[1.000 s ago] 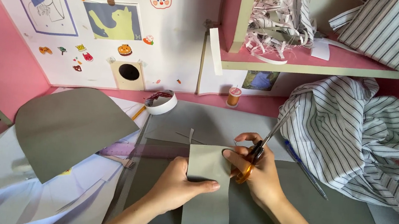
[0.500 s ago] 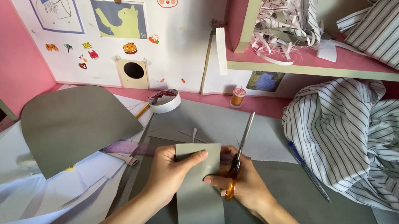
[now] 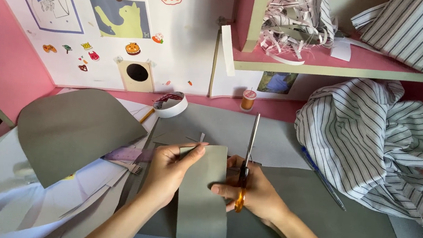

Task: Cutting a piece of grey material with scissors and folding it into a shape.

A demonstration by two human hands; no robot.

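Grey card strip point(image 3: 202, 201), long and slightly curled, lying near centre on a larger grey sheet point(image 3: 346, 225). Pinched at its far left corner by the left hand point(image 3: 167, 174); touched at the right edge by the right hand point(image 3: 253, 193), curled round closed orange-handled scissors point(image 3: 246, 164) pointing far. Curved grey piece point(image 3: 73, 131) left, striped cloth point(image 3: 384, 146) right, tape roll point(image 3: 171, 105) and thread spool point(image 3: 248, 100) beyond. Bare sheet near right.
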